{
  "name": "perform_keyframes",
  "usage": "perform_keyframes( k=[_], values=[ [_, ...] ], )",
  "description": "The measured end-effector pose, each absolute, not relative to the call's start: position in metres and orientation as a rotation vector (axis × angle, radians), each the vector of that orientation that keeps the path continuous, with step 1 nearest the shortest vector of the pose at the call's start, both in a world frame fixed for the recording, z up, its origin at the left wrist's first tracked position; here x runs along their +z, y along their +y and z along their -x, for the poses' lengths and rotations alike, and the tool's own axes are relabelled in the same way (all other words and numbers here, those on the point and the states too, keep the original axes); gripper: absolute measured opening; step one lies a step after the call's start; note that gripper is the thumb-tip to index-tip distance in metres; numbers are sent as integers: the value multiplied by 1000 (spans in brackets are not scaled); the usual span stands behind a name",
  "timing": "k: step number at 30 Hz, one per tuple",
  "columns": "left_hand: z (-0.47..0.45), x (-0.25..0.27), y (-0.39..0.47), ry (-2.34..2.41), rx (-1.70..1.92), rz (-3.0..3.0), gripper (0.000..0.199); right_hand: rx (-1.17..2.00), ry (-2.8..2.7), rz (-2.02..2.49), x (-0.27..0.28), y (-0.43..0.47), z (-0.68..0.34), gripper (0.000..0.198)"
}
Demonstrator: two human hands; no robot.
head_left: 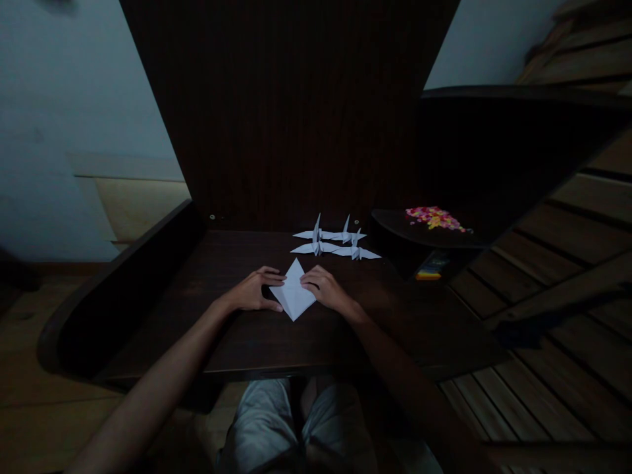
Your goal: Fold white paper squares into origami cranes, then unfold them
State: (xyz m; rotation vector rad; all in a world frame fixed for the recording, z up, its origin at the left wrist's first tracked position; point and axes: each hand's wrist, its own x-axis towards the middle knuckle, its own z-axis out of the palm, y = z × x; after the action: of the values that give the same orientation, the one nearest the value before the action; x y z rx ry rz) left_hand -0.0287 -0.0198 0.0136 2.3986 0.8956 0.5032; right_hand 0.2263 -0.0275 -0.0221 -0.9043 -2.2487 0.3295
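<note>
A white sheet of origami paper [295,289], folded to a diamond with crease lines, lies on the dark wooden desk with one corner towards me. My left hand [257,289] rests at its left corner, thumb and fingers spread apart and their tips touching the paper. On the right side, my right hand [323,288] has its bent fingers on the paper, covering the right corner; its thumb is mostly hidden. Just behind the sheet stand several folded white paper cranes [316,247] in two rows, wings outstretched and overlapping.
Small pink, red and yellow pieces [434,218] lie heaped on a rounded side shelf [390,224] at the right. Beneath it is a small box with a yellow-orange edge [428,275]. A raised side panel [123,283] borders the desk at left. Wooden slats [567,368] stand at right.
</note>
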Motion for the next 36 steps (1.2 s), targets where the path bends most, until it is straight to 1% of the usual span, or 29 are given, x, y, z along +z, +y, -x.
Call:
perform_keyframes(
  k=[5,9,12,15,17,23,31,36],
  values=[
    [30,17,-21,935,488,-2378,53,420,-2306,984,-19,-28,-238,28],
    [30,18,-22,934,532,-2368,48,482,-2382,1039,-13,-31,-242,42],
    [31,17,-22,932,547,-2376,49,528,-2413,1051,-9,-34,-243,52],
    [32,17,-21,910,551,-2387,52,544,-2427,1044,-6,-35,-243,58],
    [32,18,-21,905,557,-2374,51,549,-2436,1037,-6,-36,-243,61],
    [33,17,-21,879,569,-2397,41,557,-2464,1029,-4,-35,-244,64],
    [32,12,-19,900,569,-2411,37,576,-2465,1030,-4,-35,-245,62],
    [32,7,-14,884,602,-2408,28,589,-2458,1023,-4,-36,-245,62]
  ],
)
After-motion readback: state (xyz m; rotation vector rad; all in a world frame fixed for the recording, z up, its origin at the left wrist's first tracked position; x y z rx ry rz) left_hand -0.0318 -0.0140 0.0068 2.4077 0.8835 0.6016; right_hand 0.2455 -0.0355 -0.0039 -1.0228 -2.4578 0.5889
